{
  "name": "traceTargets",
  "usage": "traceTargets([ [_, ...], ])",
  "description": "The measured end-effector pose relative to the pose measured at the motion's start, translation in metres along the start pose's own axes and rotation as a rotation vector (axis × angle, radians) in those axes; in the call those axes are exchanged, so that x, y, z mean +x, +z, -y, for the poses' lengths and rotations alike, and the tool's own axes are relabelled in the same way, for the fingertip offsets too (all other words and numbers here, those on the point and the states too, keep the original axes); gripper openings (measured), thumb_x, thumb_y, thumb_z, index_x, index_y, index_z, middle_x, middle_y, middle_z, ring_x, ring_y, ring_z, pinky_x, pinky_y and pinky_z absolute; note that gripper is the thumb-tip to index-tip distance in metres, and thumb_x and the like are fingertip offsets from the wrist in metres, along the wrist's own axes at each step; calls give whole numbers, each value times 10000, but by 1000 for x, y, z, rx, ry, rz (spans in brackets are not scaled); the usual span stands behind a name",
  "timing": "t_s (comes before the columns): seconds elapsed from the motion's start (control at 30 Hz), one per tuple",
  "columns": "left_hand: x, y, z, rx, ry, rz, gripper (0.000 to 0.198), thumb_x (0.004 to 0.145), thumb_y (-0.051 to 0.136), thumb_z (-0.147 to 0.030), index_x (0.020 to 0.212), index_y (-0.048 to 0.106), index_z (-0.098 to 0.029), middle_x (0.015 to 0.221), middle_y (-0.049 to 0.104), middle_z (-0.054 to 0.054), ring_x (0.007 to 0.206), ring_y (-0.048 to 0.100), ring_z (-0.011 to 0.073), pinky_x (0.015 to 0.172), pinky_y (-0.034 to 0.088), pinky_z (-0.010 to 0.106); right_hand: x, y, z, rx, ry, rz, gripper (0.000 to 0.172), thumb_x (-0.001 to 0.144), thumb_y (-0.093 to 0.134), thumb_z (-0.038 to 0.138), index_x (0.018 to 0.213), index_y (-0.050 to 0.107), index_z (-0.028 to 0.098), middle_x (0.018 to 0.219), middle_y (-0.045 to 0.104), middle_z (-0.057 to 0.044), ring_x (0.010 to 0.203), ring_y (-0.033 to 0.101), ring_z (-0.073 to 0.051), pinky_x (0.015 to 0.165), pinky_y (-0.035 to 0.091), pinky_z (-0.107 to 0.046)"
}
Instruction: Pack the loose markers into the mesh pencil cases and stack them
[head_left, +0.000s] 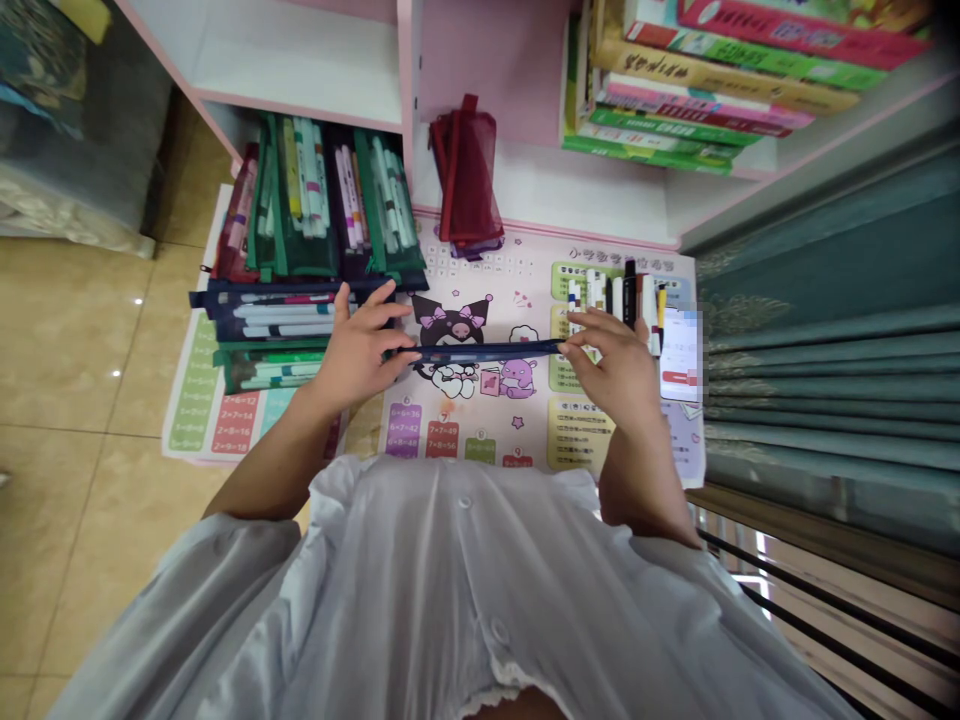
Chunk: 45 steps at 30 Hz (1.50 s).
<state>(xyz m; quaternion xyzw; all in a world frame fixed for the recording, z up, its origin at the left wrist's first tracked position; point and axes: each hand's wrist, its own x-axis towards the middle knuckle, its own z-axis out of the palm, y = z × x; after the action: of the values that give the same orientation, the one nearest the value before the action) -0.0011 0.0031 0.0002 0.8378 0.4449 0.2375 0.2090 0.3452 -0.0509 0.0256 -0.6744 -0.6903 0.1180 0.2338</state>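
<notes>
Pink-and-white shelving (pixel 315 60) with a row of schoolbooks (pixel 712 80) rises ahead of the hands, and a printed multiplication mat (pixel 525 270) lies below them, with a teal curtain (pixel 825 330) at the right. Between the two hands, a narrow navy zip pouch (pixel 484 352) is stretched almost flat and seen nearly from its edge. The left hand (pixel 360 345) is half open and pinches one end with the thumb and fingertips, while the right hand (pixel 611 370) is also half open and pinches the other end in the same way. Just beyond and to the left of the left hand lies a stack of pouches with markers (pixel 274 330), and just beyond the right hand stands a group of markers (pixel 607 295). A phone (pixel 679 355) with a blurred screen lies to the right of the right hand. If one pinch slips, I think the pouch could spring and drop onto the mat. A wide movement of the right hand could knock the markers over or push them against the phone, and the left hand could disturb the stack. I cannot tell if the zip is open, but if it is, the contents could fall out.
</notes>
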Motion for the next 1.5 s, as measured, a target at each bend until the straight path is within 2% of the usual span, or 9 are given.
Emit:
traceTargets([
  [0.13,0,-1,0,4,-11,-12,326,900,599,-540,744,718,-279,1226,705,11,1411,467,330,1238,44,656,0,-1,-2,4,25,-50,180,865,591,320,716,636,230,1196,745,-77,1262,612,-353,1154,186,-738],
  [0.77,-2,1,4,42,-11,6,243,902,638,-443,800,747,-251,1231,696,24,1429,444,313,1236,14,617,1,4,-15,15,90,-78,209,870,596,335,699,619,217,1200,744,-81,1209,644,-334,1130,236,-731],
  [0.9,-3,-3,5,66,2,-2,195,901,644,-383,825,768,-253,1252,694,49,1421,453,328,1228,42,631,3,11,-21,72,31,-78,256,897,578,438,778,653,224,1228,725,-117,1190,653,-339,1092,371,-668],
  [0.97,-4,-5,4,94,19,23,163,891,656,-362,850,778,-262,1295,678,57,1426,446,333,1225,36,640,3,18,-25,89,-39,-70,303,862,641,503,975,684,225,1307,682,-144,1244,618,-345,1074,426,-624],
  [1.03,-5,-5,2,120,30,42,124,869,685,-342,870,782,-265,1330,662,67,1426,444,341,1222,25,649,3,28,-30,109,-170,4,388,853,663,515,1107,677,222,1328,667,-155,1289,587,-342,1064,462,-583],
  [1.1,-6,-5,1,147,31,74,92,831,720,-302,887,783,-265,1362,643,80,1435,426,355,1215,30,666,3,39,-35,72,-268,25,296,894,623,480,1024,703,227,1285,692,-142,1308,569,-357,1096,420,-620],
  [1.2,-7,-5,-4,171,12,113,49,821,727,-267,833,766,-241,1379,635,83,1453,397,366,1204,59,688,4,50,-40,21,-297,13,231,935,565,416,962,709,238,1256,710,-112,1305,572,-374,1084,395,-685],
  [1.33,-10,-12,-13,136,-34,46,48,833,704,-242,799,729,-220,1360,650,77,1443,422,347,1204,62,684,3,48,-35,114,-278,-8,248,907,601,459,899,699,231,1225,721,-122,1283,590,-368,1073,433,-653],
  [1.5,-16,-34,-12,102,-104,-145,123,869,661,-329,822,688,-219,1333,669,89,1428,447,334,1200,107,672,11,43,-6,315,-145,3,298,867,632,532,907,671,239,1209,723,-116,1206,647,-313,965,552,-498],
])
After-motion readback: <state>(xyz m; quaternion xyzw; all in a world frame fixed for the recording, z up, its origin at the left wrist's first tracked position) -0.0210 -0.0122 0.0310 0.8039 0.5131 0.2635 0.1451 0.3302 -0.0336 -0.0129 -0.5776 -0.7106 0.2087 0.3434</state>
